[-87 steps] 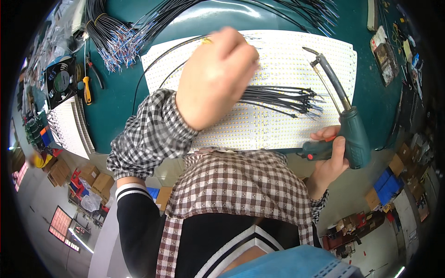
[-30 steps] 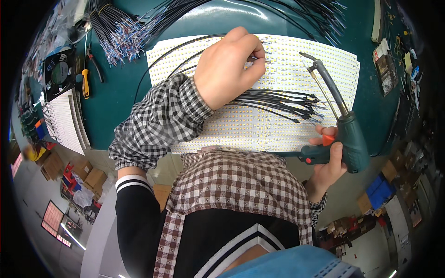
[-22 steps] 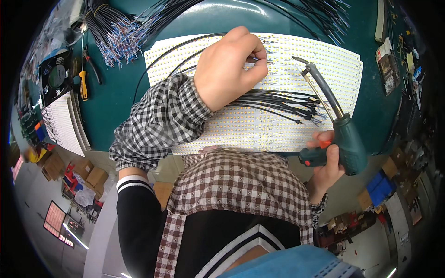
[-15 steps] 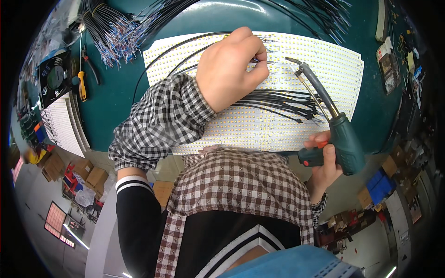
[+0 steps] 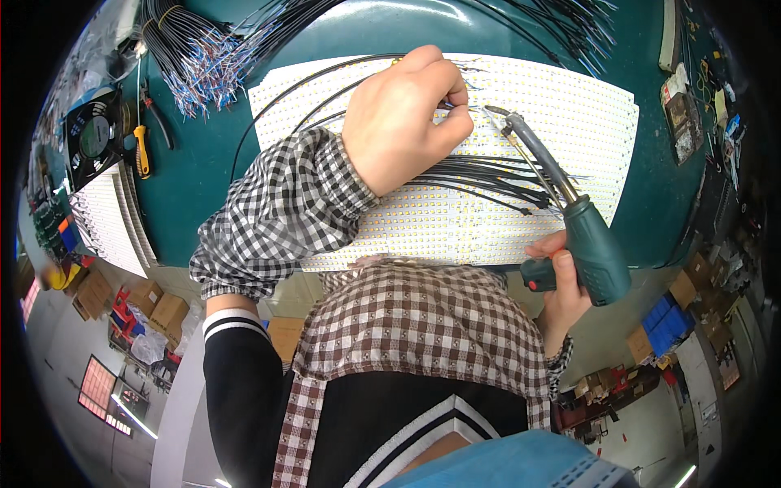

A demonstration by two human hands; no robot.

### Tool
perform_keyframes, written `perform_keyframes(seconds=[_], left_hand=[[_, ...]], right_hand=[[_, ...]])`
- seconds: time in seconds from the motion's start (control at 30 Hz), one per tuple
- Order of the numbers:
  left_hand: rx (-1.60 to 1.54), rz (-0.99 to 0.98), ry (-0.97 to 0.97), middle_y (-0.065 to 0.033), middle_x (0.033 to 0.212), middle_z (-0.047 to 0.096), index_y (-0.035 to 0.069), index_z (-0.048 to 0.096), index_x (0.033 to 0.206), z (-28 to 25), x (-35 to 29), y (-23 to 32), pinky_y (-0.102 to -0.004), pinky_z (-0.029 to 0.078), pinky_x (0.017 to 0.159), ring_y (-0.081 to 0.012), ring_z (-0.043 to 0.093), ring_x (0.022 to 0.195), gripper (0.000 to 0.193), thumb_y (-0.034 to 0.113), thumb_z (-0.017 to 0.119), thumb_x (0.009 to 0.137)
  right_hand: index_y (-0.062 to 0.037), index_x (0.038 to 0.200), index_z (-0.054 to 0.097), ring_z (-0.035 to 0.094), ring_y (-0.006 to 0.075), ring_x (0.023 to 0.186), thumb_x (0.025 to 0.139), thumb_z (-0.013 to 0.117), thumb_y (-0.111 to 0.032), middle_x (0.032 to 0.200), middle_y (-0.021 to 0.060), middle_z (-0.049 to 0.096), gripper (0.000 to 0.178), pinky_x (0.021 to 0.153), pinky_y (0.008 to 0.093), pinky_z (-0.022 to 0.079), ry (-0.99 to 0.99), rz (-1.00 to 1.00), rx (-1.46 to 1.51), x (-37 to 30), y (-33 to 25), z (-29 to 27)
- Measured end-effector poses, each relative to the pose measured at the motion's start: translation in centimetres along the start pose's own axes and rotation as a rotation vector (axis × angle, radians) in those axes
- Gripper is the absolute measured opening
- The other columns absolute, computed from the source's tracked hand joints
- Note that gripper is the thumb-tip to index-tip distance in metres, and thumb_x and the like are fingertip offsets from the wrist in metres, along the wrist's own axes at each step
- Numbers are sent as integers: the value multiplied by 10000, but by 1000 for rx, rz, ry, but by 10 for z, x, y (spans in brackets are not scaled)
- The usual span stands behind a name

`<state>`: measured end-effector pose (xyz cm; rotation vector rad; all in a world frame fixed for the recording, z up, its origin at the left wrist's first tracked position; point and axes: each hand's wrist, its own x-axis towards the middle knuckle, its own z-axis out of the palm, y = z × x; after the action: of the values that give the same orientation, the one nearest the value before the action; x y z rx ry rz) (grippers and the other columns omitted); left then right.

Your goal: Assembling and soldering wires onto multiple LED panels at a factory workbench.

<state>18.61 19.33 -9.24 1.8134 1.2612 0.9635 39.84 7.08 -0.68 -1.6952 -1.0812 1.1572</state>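
A stack of white LED circuit boards (image 5: 569, 138) lies in front of me, dotted with rows of small yellow chips. Over its upper middle, my left hand (image 5: 407, 118) is closed in a pinch on a thin black cable (image 5: 446, 105); its fingers hide most of the cable's end. My right hand (image 5: 563, 281) grips the handle of a green soldering gun (image 5: 598, 252). The gun's dark tip points up and left, just right of my left fingertips and apart from them. A bundle of black cables (image 5: 488, 175) lies across the boards below my left hand.
Thick bundles of stripped wires (image 5: 203, 69) lie at the back left, with more cables (image 5: 569, 32) at the back right. At left are pliers (image 5: 156, 114), a yellow-handled tool (image 5: 142, 150), a black fan (image 5: 93, 134) and another board stack (image 5: 114, 215). A soiled box (image 5: 680, 114) stands right.
The soldering gun in my right hand has shifted left, bringing its tip closer to my left fingertips. My left hand has stayed almost in place, still pinching.
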Motion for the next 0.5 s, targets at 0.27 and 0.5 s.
perform_keyframes(seconds=[0.27,0.5], left_hand=[[-2,-11,-4,-49,738,511,43,561,762,0,1,1,-270,428,534,-162,486,559,91,45,637,714],[6,-38,-11,-93,762,549,59,574,729,0,2,1,-384,463,589,-301,570,664,85,119,630,704]], right_hand=[[56,915,543,619,240,737,880,572,-152,805,150,589,213,699,350,532,-50,22,-114,0,-2,1],[53,914,552,621,240,735,873,571,-131,809,150,594,189,702,352,533,-67,11,-148,1,-3,1]])
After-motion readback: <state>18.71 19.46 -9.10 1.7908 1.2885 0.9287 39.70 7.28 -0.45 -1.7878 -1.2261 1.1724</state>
